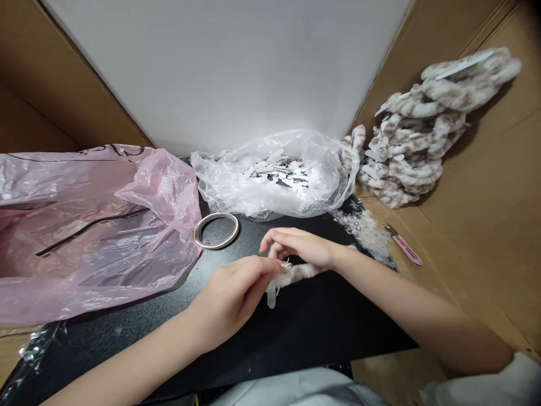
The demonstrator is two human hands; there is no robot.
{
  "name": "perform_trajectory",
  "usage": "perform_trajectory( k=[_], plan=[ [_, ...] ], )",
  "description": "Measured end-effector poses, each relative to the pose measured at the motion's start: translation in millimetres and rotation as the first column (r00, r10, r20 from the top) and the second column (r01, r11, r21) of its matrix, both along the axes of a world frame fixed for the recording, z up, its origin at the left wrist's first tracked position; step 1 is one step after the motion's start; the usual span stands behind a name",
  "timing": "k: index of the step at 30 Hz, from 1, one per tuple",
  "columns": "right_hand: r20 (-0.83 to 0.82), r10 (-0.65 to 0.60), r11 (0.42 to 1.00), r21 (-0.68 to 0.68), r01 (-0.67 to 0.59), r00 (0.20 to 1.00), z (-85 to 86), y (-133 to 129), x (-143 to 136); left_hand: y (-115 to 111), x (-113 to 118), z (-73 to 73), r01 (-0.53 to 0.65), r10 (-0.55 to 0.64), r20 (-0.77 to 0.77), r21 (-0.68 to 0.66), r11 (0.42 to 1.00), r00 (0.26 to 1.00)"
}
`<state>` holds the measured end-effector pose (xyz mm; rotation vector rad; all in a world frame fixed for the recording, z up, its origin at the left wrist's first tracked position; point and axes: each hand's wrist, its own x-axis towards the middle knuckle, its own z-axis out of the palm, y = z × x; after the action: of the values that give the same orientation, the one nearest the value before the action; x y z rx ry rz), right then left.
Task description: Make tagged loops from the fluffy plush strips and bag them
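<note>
My left hand point(236, 290) pinches the near end of a fluffy white-and-brown plush strip point(302, 273) between thumb and fingers. From that end hangs a narrow whitish tag point(271, 296). My right hand point(302, 246) arches over the strip, its curled fingers meeting the left fingertips. What those right fingers hold, if anything, is hidden. Under the right wrist the strip passes out of sight. Both hands are just above the black mat point(321, 321). A ring-shaped roll of tape point(217, 231) lies beyond my left hand.
Behind the hands, a clear plastic bag point(228, 189) holds many small white and metal pieces. A pink plastic bag point(164, 225) spreads at the left, a dark thin strip point(91, 228) on it. Plush loops point(422, 135) pile at the right, near a pink-handled cutter point(404, 246). Cardboard point(486, 225) borders the mat.
</note>
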<state>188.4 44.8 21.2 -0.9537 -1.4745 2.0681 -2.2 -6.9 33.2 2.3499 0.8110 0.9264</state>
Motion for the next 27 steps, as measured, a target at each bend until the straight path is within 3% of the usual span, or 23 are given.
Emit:
perform_trajectory(
  k=[3, 5, 10, 15, 19, 23, 25, 27],
  plan=[
    [0.044, 0.069, 0.938, -0.342, -0.050, 0.997, -2.6, -3.5, 3.0, -0.5, -1.5, -2.0, 0.023, -0.021, -0.014, 0.106, 0.994, 1.000],
    [0.022, 0.041, 0.902, -0.432, -0.028, 0.999, 0.5, -11.5, 4.5, -0.7, -2.0, -4.7, 0.040, -0.039, -0.014, 0.158, 0.987, 0.999],
    [0.027, -0.197, 0.897, -0.399, 0.191, 0.980, 11.6, -31.7, 4.3, -2.7, 0.5, -10.5, 0.045, -0.063, 0.098, 0.168, 0.985, 0.993],
    [-0.008, -0.206, 0.863, -0.474, 0.178, 0.979, 15.2, -38.9, 7.6, -3.9, 1.2, -16.2, 0.065, -0.108, 0.159, 0.254, 0.965, 0.981],
    [-0.023, -0.232, 0.810, -0.558, 0.180, 0.972, 14.1, -42.8, 4.2, -3.8, -2.3, -21.5, 0.108, -0.140, 0.035, 0.465, 0.879, 0.990],
    [0.107, -0.363, 0.791, -0.490, 0.367, 0.926, 9.5, -44.8, -6.4, -2.9, -5.5, -26.4, 0.149, -0.162, -0.030, 0.575, 0.805, 0.986],
    [0.135, -0.437, 0.794, -0.406, 0.452, 0.889, 6.4, -45.0, -10.7, -2.3, -6.2, -28.2, 0.162, -0.170, -0.037, 0.554, 0.817, 0.985],
    [0.102, -0.502, 0.799, -0.326, 0.506, 0.859, 2.9, -45.3, -13.8, -1.9, -6.0, -29.1, 0.147, -0.159, -0.014, 0.472, 0.869, 0.987]
  ],
)
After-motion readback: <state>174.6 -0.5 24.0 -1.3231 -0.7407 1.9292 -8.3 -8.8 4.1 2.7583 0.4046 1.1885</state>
